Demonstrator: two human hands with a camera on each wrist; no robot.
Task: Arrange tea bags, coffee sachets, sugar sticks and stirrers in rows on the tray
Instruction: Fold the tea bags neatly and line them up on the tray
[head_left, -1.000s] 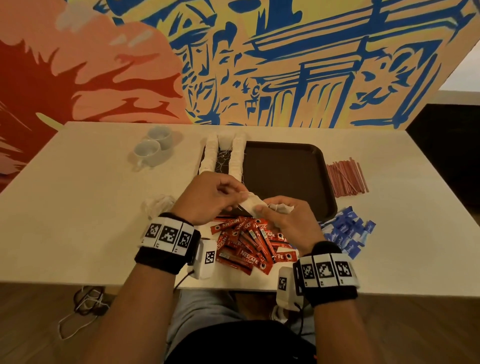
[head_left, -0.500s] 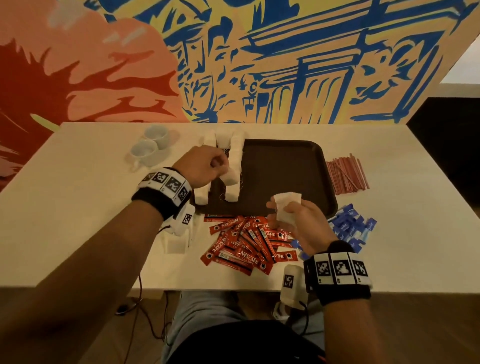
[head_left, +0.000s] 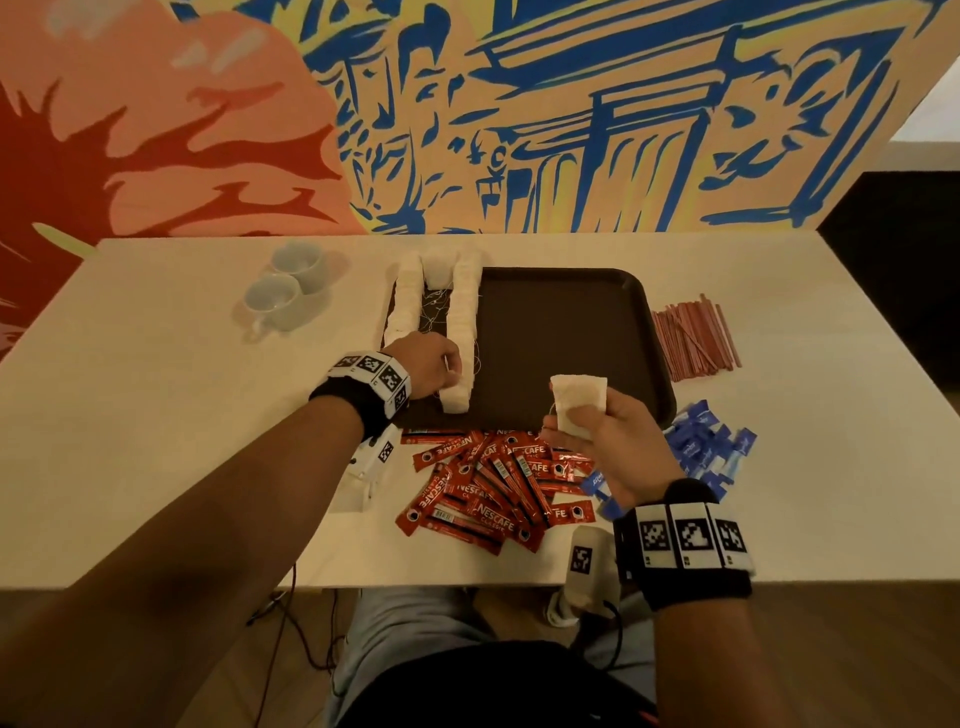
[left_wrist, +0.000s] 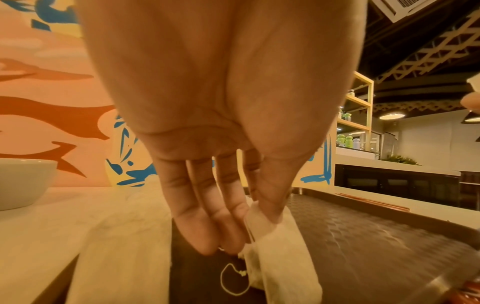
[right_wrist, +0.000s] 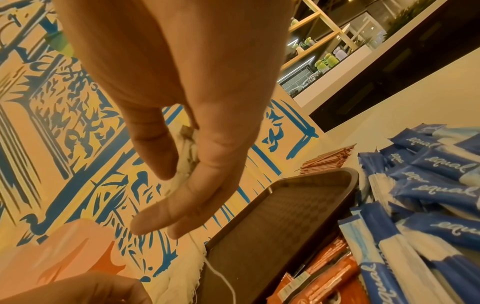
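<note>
Your left hand (head_left: 428, 364) is down at the near left corner of the dark tray (head_left: 566, 332), thumb and forefinger pinching a tea bag (left_wrist: 270, 228) at the near end of the second tea bag row (head_left: 464, 332); the other fingers (left_wrist: 192, 226) hang straight beside it, tips just above the tray floor. A loop of its string (left_wrist: 232, 280) lies on the tray under the hand. The first tea bag row (head_left: 405, 301) runs along the tray's left edge, parallel to the second, with a gap of bare tray and loose strings between them; a few bags bridge the two rows at the far end. Your right hand (head_left: 613, 447) is raised over the tray's near edge, grasping a second tea bag (head_left: 579, 402) upright between thumb and fingers, its thread trailing down in the right wrist view. The rest is off the tray, on the white table (head_left: 156, 415): red coffee sachets (head_left: 493, 488) in a loose heap just in front of the tray's near edge, blue sugar sticks (head_left: 701, 452) piled to the right of them near the tray's near right corner, red stirrers (head_left: 693, 343) bundled just right of the tray. Two white cups (head_left: 283, 296) stand touching each other at far left, apart from the tray
</note>
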